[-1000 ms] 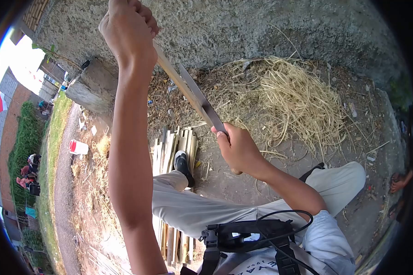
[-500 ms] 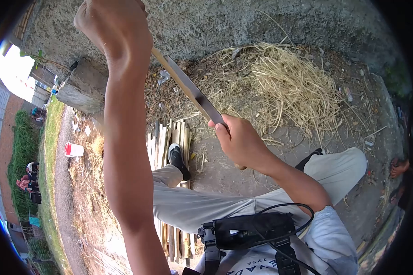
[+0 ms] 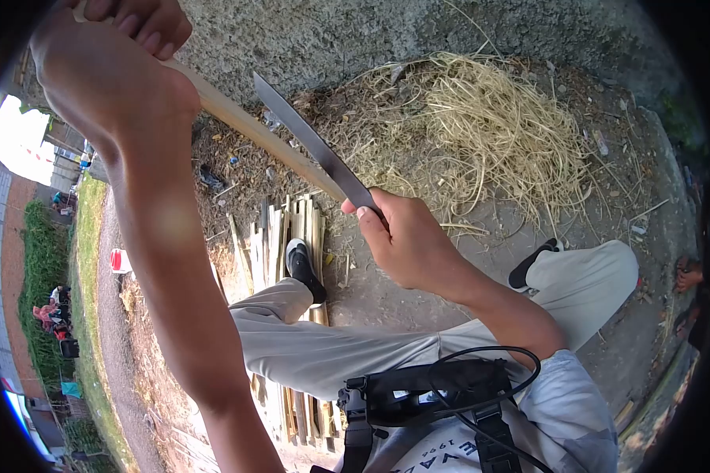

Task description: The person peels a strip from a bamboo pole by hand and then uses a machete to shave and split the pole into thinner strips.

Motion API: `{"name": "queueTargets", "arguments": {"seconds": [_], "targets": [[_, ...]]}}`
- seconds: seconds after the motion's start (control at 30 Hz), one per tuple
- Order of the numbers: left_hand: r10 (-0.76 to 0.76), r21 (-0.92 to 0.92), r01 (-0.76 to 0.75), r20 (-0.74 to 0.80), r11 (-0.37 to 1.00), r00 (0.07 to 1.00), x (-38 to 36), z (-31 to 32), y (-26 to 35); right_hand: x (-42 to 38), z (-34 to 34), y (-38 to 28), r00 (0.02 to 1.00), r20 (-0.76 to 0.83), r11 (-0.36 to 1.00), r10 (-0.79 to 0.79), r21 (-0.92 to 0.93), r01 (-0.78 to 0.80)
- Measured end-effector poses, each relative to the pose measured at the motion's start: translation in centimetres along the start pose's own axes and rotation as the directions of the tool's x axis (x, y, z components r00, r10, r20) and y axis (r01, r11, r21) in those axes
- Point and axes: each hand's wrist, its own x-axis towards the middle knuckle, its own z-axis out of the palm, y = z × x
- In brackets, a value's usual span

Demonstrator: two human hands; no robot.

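My left hand (image 3: 122, 67) is at the upper left, its fingers curled around one end of a long, pale bamboo strip (image 3: 248, 126). The strip slants down to the right toward my other hand. My right hand (image 3: 402, 240) grips a machete (image 3: 308, 140), thumb along the base of the dark blade and the handle hidden in the fist. The blade points up and left, its tip standing apart from the strip. Near the right fingers, the blade's lower part overlaps the strip's lower end in this view.
A heap of pale shavings (image 3: 505, 134) lies before a rough wall (image 3: 331, 39). Split slats (image 3: 312, 225) are stacked under one shoe (image 3: 301, 264). A red and white bucket (image 3: 121, 261) stands left. Another person's hand (image 3: 690, 277) shows at the right edge; people sit far left.
My left hand has moved left and tilted, with its fingers now visible. The strip has swung away from the blade, opening a gap at the machete's tip. My right hand has shifted slightly left.
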Motion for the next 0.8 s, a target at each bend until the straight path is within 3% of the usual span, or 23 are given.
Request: {"name": "queueTargets", "arguments": {"seconds": [0.1, 0.17, 0.27, 0.33, 0.4, 0.5, 0.53, 0.63, 0.73, 0.8], "targets": [[-0.007, -0.014, 0.007, -0.017, 1.0, 1.0, 0.2, -0.2, -0.5, -0.7, 5.1, 6.3, 0.992, -0.116, 0.997, -0.043, -0.073, 0.035], [-0.016, -0.013, 0.015, -0.049, 1.0, 0.999, 0.3, -0.3, -0.3, -1.1, 6.1, 11.5, 0.996, -0.076, 0.993, 0.051, -0.106, -0.059], [-0.043, -0.09, 0.043, 0.008, 0.995, 0.999, 1.2, -1.9, -0.9, -0.8, 4.6, 11.9, 0.981, 0.031, 0.98, 0.192, -0.065, -0.19], [-0.046, -0.124, 0.049, 0.03, 0.991, 0.998, 0.9, -2.2, -0.8, 0.3, 1.8, 6.6, 0.959, 0.11, 0.965, 0.261, -0.059, -0.256], [-0.031, -0.128, 0.038, 0.053, 0.991, 0.998, 0.9, -2.2, -0.7, 0.3, 1.6, 3.0, 1.0, 0.006, 0.999, 0.016, 0.052, -0.016], [0.012, -0.068, -0.01, 0.032, 0.998, 0.999, 0.1, -1.0, 0.0, 0.3, 1.5, 0.0, 0.99, -0.068, 0.992, -0.124, 0.004, 0.124], [0.04, -0.034, -0.04, -0.008, 0.999, 0.999, -0.4, -0.2, 0.2, 0.2, 2.8, 2.0, 0.986, -0.095, 0.99, -0.138, 0.0, 0.139], [0.037, -0.022, -0.038, -0.026, 0.999, 0.999, -0.4, -0.8, 0.4, -0.9, 7.5, 12.2, 0.98, -0.166, 0.988, -0.114, -0.12, 0.094], [-0.036, -0.11, 0.032, -0.034, 0.993, 0.999, -0.2, -2.1, 0.2, -0.4, 4.7, 8.6, 0.995, -0.01, 0.99, 0.097, -0.098, -0.097], [-0.03, -0.099, 0.027, -0.03, 0.995, 0.999, -0.3, -2.6, -0.1, -0.7, 2.8, 4.6, 0.989, 0.043, 0.989, 0.141, -0.048, -0.139]]}}
